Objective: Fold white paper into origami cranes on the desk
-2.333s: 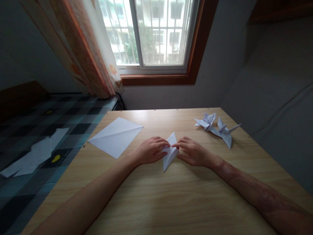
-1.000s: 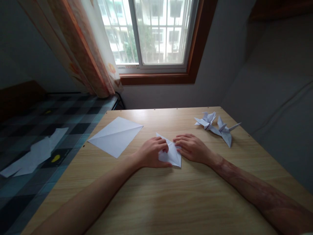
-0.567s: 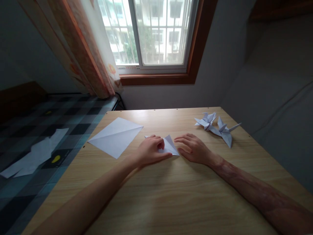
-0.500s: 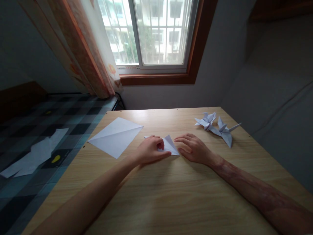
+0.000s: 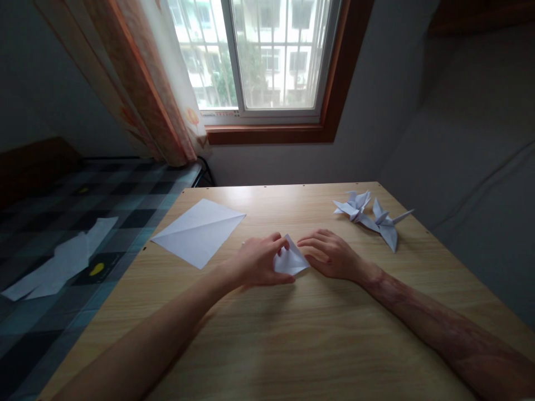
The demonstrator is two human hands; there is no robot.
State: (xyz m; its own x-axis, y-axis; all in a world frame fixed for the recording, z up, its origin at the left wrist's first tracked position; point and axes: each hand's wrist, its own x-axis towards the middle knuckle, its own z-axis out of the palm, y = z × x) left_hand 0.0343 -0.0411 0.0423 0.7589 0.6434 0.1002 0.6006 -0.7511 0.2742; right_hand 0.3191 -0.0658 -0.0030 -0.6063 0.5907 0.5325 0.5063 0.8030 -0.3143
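A small folded piece of white paper (image 5: 290,262) lies on the wooden table (image 5: 292,340) between my hands. My left hand (image 5: 259,262) pinches its left side, thumb under and fingers curled over the top edge. My right hand (image 5: 330,255) rests on the table at the paper's right corner, fingers bent and touching it.
A larger white sheet (image 5: 198,231) folded to a triangle lies to the left. Two finished paper cranes (image 5: 371,217) sit at the far right of the table. Scraps of white paper (image 5: 62,262) lie on a checked bedcover left of the table. A window and curtain are behind.
The folded paper was turned from upright to flat, then shifted left under my left hand. It has now been lifted and folded smaller between both hands.
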